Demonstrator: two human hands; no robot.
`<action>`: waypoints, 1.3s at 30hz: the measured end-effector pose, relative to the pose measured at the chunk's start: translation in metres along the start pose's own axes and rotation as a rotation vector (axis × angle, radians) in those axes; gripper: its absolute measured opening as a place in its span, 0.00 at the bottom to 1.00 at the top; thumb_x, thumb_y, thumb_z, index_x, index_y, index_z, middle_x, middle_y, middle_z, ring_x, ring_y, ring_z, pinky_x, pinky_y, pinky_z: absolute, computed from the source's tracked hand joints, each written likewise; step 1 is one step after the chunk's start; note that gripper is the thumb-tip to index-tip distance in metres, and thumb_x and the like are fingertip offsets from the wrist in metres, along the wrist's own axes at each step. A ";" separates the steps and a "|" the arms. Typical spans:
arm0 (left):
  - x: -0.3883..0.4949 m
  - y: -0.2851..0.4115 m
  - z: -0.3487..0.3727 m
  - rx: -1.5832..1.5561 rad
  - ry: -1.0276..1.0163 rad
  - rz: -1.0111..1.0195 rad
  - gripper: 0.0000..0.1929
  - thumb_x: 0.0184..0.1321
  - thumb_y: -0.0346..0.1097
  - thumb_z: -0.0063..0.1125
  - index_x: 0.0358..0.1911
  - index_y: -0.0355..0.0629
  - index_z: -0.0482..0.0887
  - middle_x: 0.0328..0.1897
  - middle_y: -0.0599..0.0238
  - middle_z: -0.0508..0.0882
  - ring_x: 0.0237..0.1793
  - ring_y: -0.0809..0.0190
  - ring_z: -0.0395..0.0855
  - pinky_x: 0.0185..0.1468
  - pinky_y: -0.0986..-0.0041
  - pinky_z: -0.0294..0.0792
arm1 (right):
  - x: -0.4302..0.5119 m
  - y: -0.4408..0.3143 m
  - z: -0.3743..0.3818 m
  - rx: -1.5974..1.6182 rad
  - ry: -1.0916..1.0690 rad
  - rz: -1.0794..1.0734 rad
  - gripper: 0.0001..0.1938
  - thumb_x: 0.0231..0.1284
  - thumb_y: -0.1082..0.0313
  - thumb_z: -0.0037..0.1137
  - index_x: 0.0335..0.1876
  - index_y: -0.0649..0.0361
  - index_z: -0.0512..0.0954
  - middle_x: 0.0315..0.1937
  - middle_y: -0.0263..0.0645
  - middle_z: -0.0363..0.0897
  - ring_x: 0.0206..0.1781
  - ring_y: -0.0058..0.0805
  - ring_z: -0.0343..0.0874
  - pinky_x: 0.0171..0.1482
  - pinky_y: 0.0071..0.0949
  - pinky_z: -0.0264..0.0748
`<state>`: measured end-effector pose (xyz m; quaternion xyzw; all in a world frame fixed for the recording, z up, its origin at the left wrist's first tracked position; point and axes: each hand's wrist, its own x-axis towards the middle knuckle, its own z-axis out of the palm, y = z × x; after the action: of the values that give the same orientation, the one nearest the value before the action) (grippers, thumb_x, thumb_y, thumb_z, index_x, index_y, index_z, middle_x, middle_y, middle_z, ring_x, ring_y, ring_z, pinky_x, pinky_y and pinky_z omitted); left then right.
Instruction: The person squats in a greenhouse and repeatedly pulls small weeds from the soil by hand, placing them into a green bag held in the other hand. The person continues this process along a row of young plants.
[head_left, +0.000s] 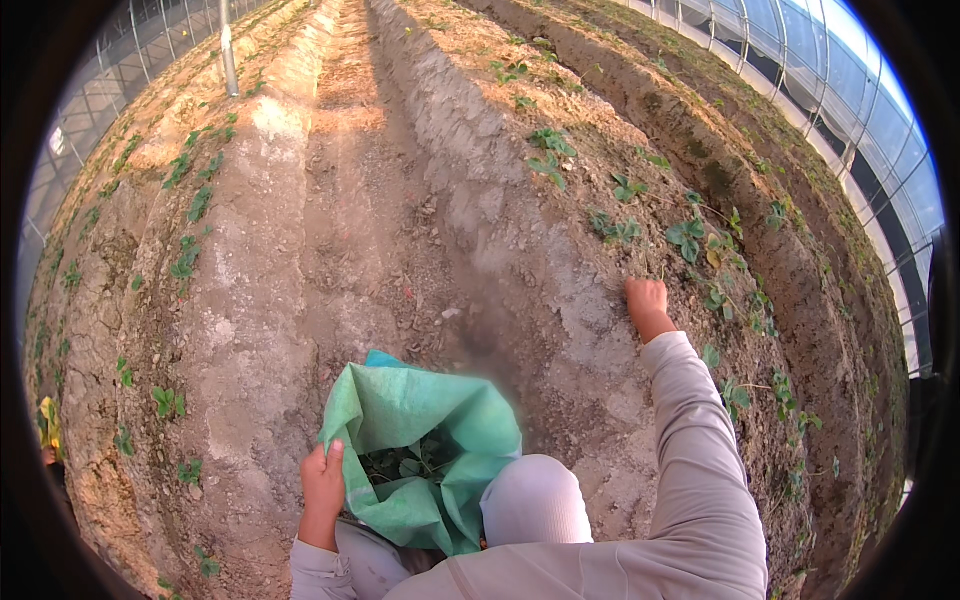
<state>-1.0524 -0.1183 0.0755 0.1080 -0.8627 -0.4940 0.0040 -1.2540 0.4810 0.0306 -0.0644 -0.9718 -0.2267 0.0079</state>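
My left hand grips the left rim of a green woven sack, thumb on the outside, at the bottom centre. Dark green leafy plant material lies inside the sack, which stands open-mouthed against my knee. Out to the right, my right hand is closed at the edge of a raised soil bed, with what looks like a thin stem rising from its fingers. Leafy strawberry-like plants grow just above and to the right of that hand. Whatever lies within its fingers is hidden.
A soil furrow runs ahead between raised beds. More small plants grow on the left bed, where a metal post stands. A greenhouse frame curves along the right. At the far left edge, part of another person shows.
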 end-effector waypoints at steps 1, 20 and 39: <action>0.000 0.000 0.000 0.008 -0.003 -0.003 0.19 0.69 0.44 0.50 0.25 0.36 0.72 0.18 0.71 0.65 0.24 0.72 0.61 0.27 0.72 0.59 | 0.003 0.000 0.001 0.012 -0.015 0.013 0.08 0.62 0.67 0.45 0.39 0.50 0.78 0.33 0.34 0.84 0.38 0.33 0.84 0.41 0.35 0.75; 0.009 -0.001 0.008 -0.083 0.036 -0.032 0.20 0.70 0.46 0.48 0.29 0.35 0.75 0.20 0.73 0.69 0.25 0.72 0.63 0.29 0.74 0.60 | -0.091 -0.130 -0.135 1.096 0.342 -0.167 0.09 0.58 0.62 0.59 0.29 0.60 0.80 0.30 0.44 0.78 0.33 0.46 0.78 0.36 0.40 0.74; 0.036 -0.015 0.016 0.008 0.083 -0.054 0.20 0.70 0.46 0.48 0.28 0.34 0.76 0.18 0.69 0.69 0.23 0.71 0.64 0.26 0.71 0.60 | 0.130 0.007 0.004 0.705 -0.004 0.482 0.13 0.55 0.67 0.50 0.45 0.59 0.80 0.46 0.53 0.80 0.51 0.51 0.79 0.53 0.43 0.76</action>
<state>-1.0862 -0.1194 0.0507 0.1516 -0.8607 -0.4854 0.0261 -1.3816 0.5046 0.0352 -0.2833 -0.9471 0.1279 0.0805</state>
